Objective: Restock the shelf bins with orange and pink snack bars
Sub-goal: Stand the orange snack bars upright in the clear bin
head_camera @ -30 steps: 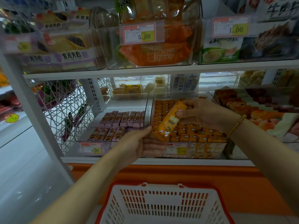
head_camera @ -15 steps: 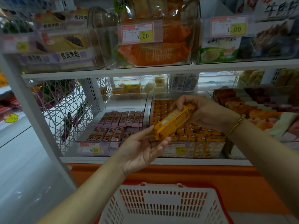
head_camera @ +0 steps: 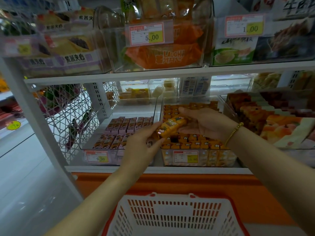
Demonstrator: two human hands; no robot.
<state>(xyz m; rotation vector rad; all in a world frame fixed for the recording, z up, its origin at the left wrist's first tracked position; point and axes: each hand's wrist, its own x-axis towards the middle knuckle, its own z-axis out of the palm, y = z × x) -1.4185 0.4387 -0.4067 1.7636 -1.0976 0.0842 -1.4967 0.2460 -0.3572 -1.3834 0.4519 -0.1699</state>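
- Glossy, oblong orange snack-bar pack [head_camera: 172, 126]: held tilted in the air over the front-left part of its bin, with the lower end toward the left.
- Left hand [head_camera: 144, 145]: the back of the hand faces the camera. The thumb and curled fingers pinch the lower end of the pack.
- Right hand [head_camera: 204, 123], wearing a beaded gold bracelet [head_camera: 233, 133]: the fingers arch over the upper end and the thumb lies beneath, so the hand is clamped on the pack.
- Clear plastic orange-bar bin [head_camera: 196, 158]: stands on the lower shelf, filled almost to the rim with close rows of small orange bars [head_camera: 192, 144]. A dark patch near the front-left may be a free slot, but this cannot be told.
- Clear plastic pink-bar bin [head_camera: 100, 158]: stands just beside the orange-bar bin, on its left. It holds two rows of upright pink snack bars [head_camera: 129, 123], with bare floor behind them.
- White slatted plastic basket [head_camera: 170, 217] with a red rim: below the shelf edge, nearest the camera.
- Handling (judged): the pack looks light. Its film wrapper is probably slick and yielding, and the contents are likely crumbly, so light pressure should be enough. The long side edges near the middle would give the surest hold. The crimped end seals would probably slip or crease.
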